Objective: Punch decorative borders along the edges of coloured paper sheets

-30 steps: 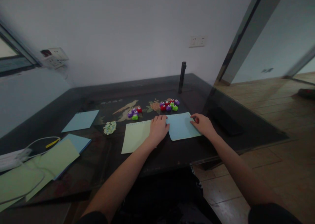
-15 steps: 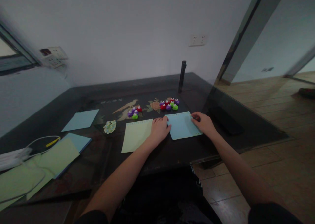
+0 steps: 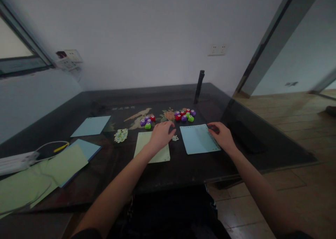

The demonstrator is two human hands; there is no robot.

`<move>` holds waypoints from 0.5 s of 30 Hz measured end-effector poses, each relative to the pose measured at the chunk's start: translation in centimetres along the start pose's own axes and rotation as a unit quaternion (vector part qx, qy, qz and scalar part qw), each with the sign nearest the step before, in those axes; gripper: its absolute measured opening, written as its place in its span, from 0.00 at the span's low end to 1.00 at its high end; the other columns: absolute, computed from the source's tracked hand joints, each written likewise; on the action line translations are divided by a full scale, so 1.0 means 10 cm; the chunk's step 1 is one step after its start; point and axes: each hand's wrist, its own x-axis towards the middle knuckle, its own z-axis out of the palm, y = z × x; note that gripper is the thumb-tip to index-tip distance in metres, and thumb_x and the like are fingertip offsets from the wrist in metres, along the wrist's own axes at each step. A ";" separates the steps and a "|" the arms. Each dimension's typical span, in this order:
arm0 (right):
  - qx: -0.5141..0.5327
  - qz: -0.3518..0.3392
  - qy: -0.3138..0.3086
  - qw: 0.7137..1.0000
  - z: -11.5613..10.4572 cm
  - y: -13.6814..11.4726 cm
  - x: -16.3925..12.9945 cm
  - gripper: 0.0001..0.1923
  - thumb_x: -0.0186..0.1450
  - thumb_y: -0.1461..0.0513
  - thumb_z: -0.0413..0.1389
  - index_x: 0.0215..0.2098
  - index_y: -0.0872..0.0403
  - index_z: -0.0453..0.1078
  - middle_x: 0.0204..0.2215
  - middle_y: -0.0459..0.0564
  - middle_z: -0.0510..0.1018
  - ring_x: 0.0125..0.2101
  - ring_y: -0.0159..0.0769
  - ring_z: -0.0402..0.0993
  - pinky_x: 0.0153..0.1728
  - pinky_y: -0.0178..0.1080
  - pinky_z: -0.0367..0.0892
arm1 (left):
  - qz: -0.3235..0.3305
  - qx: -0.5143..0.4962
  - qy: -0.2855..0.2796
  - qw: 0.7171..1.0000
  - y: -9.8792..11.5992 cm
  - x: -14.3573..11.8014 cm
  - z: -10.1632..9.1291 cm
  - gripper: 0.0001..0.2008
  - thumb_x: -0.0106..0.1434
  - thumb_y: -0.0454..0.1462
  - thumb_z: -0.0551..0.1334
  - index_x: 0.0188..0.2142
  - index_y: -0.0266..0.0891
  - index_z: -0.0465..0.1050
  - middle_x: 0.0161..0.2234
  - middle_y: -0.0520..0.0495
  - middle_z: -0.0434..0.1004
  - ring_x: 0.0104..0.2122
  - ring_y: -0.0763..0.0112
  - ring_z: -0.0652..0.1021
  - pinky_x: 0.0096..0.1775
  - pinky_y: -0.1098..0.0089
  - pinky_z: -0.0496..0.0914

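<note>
My left hand (image 3: 162,134) is over the upper right part of a pale green sheet (image 3: 160,155), fingers bent and thumb apart, with nothing visible in it. Beside its thumb lies a small heap of pale scraps (image 3: 175,138). To the right is a light blue sheet (image 3: 198,141) with rows of small marks along its top and right edges. My right hand (image 3: 222,135) has its thumb and fingertips closed at that sheet's right edge, near the top corner. Behind the sheets sit two clusters of small red, purple and green pieces with white round tops, a left cluster (image 3: 148,121) and a right cluster (image 3: 185,115).
A larger scrap pile (image 3: 121,135) lies left of the green sheet. Further left are a blue sheet (image 3: 91,125), stacked green and blue paper (image 3: 70,160) and a white cable (image 3: 43,148). A black upright post (image 3: 199,86) stands at the back; a dark flat object (image 3: 245,135) lies right.
My left hand has moved left, away from the blue sheet and over the green one, uncovering the small scrap heap. My right hand stays at the blue sheet's edge. The view has shifted slightly.
</note>
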 end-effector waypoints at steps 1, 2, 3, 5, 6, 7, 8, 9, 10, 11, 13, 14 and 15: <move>0.007 -0.012 0.005 1.000 -0.01 -0.07 0.02 0.11 0.58 0.62 0.53 0.39 0.53 0.71 0.39 0.53 0.74 0.36 0.40 0.70 0.33 0.40 0.66 | 0.010 -0.005 0.010 1.000 -0.14 -0.03 -0.07 0.07 0.62 0.38 0.56 0.39 0.40 0.68 0.41 0.45 0.74 0.44 0.62 0.73 0.48 0.62 0.64; 0.012 -0.026 0.005 1.000 -0.01 -0.15 0.03 0.10 0.59 0.62 0.53 0.39 0.53 0.71 0.38 0.53 0.74 0.36 0.40 0.70 0.33 0.40 0.67 | 0.017 -0.006 0.015 1.000 -0.29 -0.07 -0.13 0.07 0.62 0.38 0.55 0.38 0.40 0.68 0.41 0.45 0.74 0.43 0.62 0.73 0.47 0.63 0.65; 0.019 -0.039 -0.002 0.999 0.00 -0.24 0.05 0.10 0.59 0.62 0.53 0.38 0.53 0.71 0.38 0.53 0.75 0.37 0.40 0.70 0.34 0.40 0.67 | 0.023 -0.005 0.013 1.000 -0.44 -0.12 -0.18 0.07 0.62 0.38 0.55 0.38 0.40 0.69 0.40 0.45 0.74 0.43 0.62 0.73 0.47 0.63 0.65; 0.033 -0.067 -0.032 0.997 0.05 -0.45 0.10 0.08 0.60 0.62 0.53 0.37 0.53 0.72 0.36 0.52 0.75 0.38 0.40 0.70 0.36 0.40 0.67 | 0.019 -0.002 0.004 1.000 -0.74 -0.22 -0.25 0.06 0.61 0.36 0.55 0.36 0.40 0.69 0.39 0.45 0.74 0.42 0.63 0.73 0.45 0.64 0.66; 0.040 -0.081 -0.050 0.995 0.09 -0.56 0.12 0.07 0.61 0.62 0.53 0.36 0.53 0.72 0.36 0.52 0.75 0.38 0.40 0.70 0.36 0.40 0.67 | 0.011 0.002 -0.002 1.000 -0.86 -0.27 -0.27 0.06 0.60 0.35 0.56 0.36 0.39 0.69 0.39 0.45 0.74 0.41 0.63 0.73 0.45 0.64 0.66; 0.048 -0.096 -0.074 0.992 0.16 -0.68 0.15 0.07 0.61 0.63 0.53 0.36 0.53 0.72 0.37 0.51 0.75 0.39 0.39 0.70 0.36 0.39 0.67 | 0.005 0.005 -0.009 1.000 -0.96 -0.31 -0.28 0.05 0.59 0.35 0.56 0.36 0.39 0.69 0.38 0.45 0.74 0.42 0.63 0.73 0.45 0.63 0.66; 0.053 -0.113 -0.099 0.987 0.24 -0.79 0.19 0.07 0.61 0.63 0.54 0.37 0.53 0.72 0.37 0.51 0.76 0.39 0.38 0.70 0.37 0.39 0.66 | -0.002 0.004 -0.012 1.000 -1.04 -0.35 -0.28 0.06 0.59 0.35 0.57 0.36 0.39 0.70 0.38 0.45 0.74 0.41 0.63 0.73 0.45 0.63 0.66; 0.054 -0.129 -0.124 0.982 0.33 -0.90 0.23 0.07 0.61 0.64 0.54 0.37 0.53 0.72 0.37 0.50 0.76 0.39 0.38 0.70 0.37 0.39 0.65 | -0.010 0.001 -0.014 1.000 -1.10 -0.37 -0.28 0.06 0.58 0.35 0.58 0.36 0.39 0.70 0.38 0.45 0.74 0.42 0.63 0.73 0.46 0.63 0.66; 0.048 -0.145 -0.148 0.977 0.43 -1.00 0.27 0.06 0.60 0.64 0.55 0.37 0.53 0.72 0.37 0.50 0.76 0.39 0.38 0.70 0.37 0.38 0.65 | -0.016 -0.002 -0.015 1.000 -1.15 -0.39 -0.27 0.07 0.57 0.36 0.59 0.37 0.40 0.70 0.38 0.45 0.74 0.42 0.63 0.73 0.46 0.63 0.66; 0.040 -0.161 -0.171 0.971 0.54 -1.09 0.31 0.06 0.59 0.63 0.57 0.37 0.53 0.72 0.37 0.50 0.76 0.38 0.37 0.70 0.37 0.38 0.64 | -0.021 -0.004 -0.017 1.000 -1.18 -0.40 -0.26 0.08 0.57 0.37 0.61 0.37 0.39 0.70 0.38 0.45 0.74 0.42 0.63 0.73 0.46 0.63 0.66; 0.019 -0.177 -0.206 0.962 0.76 -1.22 0.40 0.06 0.59 0.63 0.58 0.35 0.54 0.72 0.35 0.50 0.76 0.36 0.37 0.70 0.36 0.37 0.62 | -0.027 -0.005 -0.021 0.999 -1.22 -0.42 -0.23 0.12 0.55 0.39 0.63 0.39 0.39 0.69 0.39 0.44 0.73 0.42 0.62 0.73 0.45 0.63 0.66; 0.005 -0.176 -0.215 0.961 0.87 -1.26 0.44 0.05 0.58 0.63 0.59 0.35 0.54 0.72 0.34 0.50 0.76 0.36 0.37 0.70 0.35 0.37 0.62 | -0.028 -0.003 -0.025 0.999 -1.23 -0.42 -0.22 0.13 0.54 0.40 0.64 0.39 0.39 0.69 0.39 0.44 0.73 0.42 0.61 0.72 0.45 0.62 0.66; -0.010 -0.171 -0.218 0.961 0.96 -1.28 0.47 0.05 0.58 0.63 0.59 0.34 0.55 0.72 0.33 0.50 0.76 0.36 0.37 0.70 0.35 0.37 0.61 | -0.029 -0.001 -0.030 0.999 -1.24 -0.42 -0.21 0.15 0.53 0.41 0.65 0.40 0.39 0.69 0.40 0.44 0.73 0.43 0.61 0.72 0.45 0.62 0.65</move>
